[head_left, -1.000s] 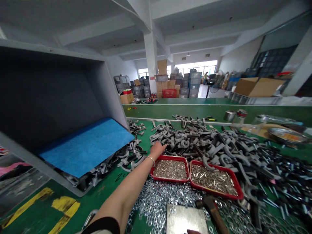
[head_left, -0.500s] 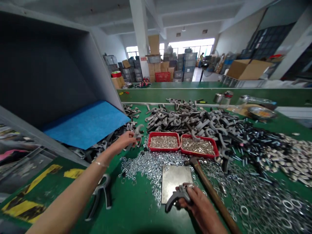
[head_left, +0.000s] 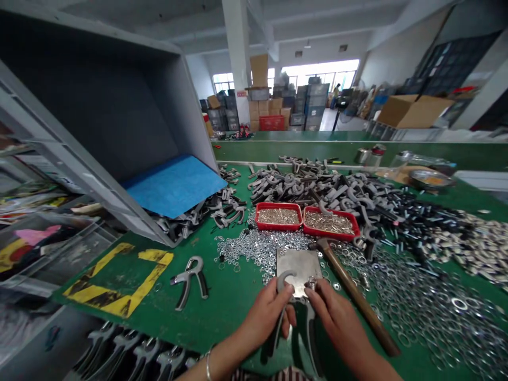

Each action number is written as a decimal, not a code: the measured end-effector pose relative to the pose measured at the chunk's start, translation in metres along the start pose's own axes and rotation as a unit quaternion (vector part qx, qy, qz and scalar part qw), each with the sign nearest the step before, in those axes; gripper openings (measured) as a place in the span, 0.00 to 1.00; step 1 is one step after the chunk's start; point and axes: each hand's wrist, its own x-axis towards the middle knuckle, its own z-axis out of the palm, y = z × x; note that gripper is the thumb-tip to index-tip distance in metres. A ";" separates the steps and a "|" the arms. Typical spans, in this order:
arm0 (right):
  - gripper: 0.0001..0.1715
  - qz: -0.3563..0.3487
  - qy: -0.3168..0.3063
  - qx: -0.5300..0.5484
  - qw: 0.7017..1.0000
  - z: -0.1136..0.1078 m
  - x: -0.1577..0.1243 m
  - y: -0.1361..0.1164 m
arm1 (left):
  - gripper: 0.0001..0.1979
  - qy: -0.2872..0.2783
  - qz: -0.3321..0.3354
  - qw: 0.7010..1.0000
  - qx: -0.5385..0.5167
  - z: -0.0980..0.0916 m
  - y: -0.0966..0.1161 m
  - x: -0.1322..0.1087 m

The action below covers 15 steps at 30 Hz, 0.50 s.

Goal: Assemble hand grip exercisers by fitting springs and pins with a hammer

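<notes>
Near the table's front edge, my left hand (head_left: 272, 309) grips a grey hooked handle piece (head_left: 282, 283) with a dark grip. My right hand (head_left: 333, 312) is beside it, its fingers closed on another grey handle piece (head_left: 311, 323) with a small metal part at its top. Both pieces are over the lower edge of a square metal plate (head_left: 297, 264). Small shiny rings (head_left: 254, 246) lie around the plate. A hammer (head_left: 353, 293) with a wooden handle rests just right of my right hand.
Two red trays (head_left: 279, 227) of small metal parts stand behind the plate. Grey handle pieces (head_left: 293, 182) are heaped beyond them. An assembled clamp-like tool (head_left: 190, 280) lies at the left. A large grey bin (head_left: 159, 106) with a blue sheet (head_left: 178, 185) is tipped at the left.
My left hand has come back from the pile beside the bin to the plate, bringing a grey handle piece next to my right hand. The view has turned left.
</notes>
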 end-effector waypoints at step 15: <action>0.17 -0.013 -0.028 0.038 0.999 0.004 -0.019 -0.004 | 0.24 0.050 0.020 0.993 0.101 0.026 -0.011 -0.012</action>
